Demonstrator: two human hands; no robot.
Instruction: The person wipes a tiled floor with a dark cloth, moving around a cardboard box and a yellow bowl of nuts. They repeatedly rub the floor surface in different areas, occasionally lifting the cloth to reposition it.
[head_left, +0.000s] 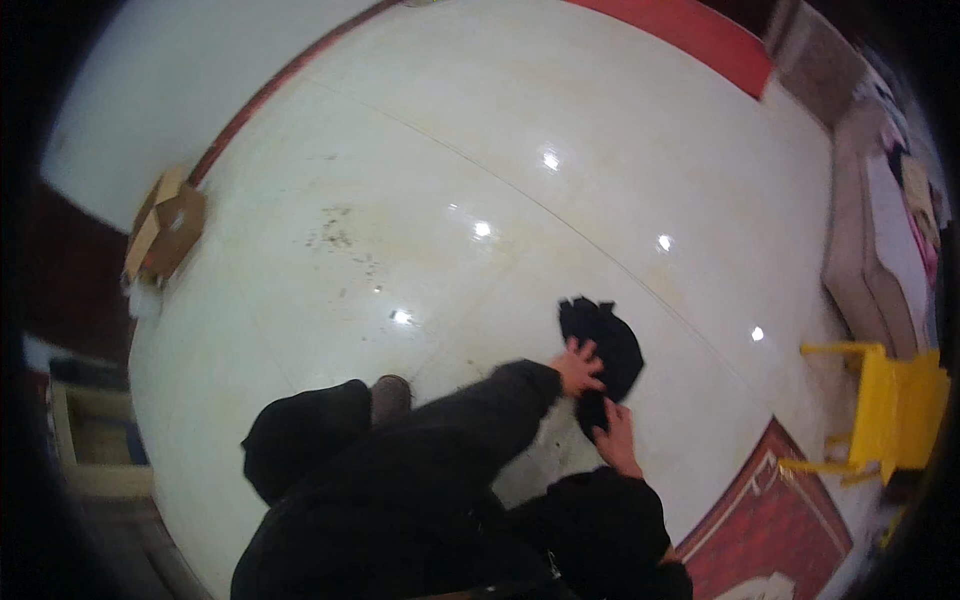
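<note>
A black cloth item (616, 352), perhaps a garment, lies bunched on the pale glossy floor in front of me. My left hand (580, 369) rests on its near-left part with the fingers spread. Just below, my right hand (618, 439) has its fingertips at a narrower dark end of the cloth; whether they pinch it is too blurred to tell. Both my arms are in dark sleeves, and the underside of the cloth is hidden.
A yellow plastic chair (892, 412) stands at the right, beside a red patterned mat (776, 517). Behind it is a beige sofa (855, 247) with cloths on it. An open cardboard box (176, 225) sits by the wall at the left.
</note>
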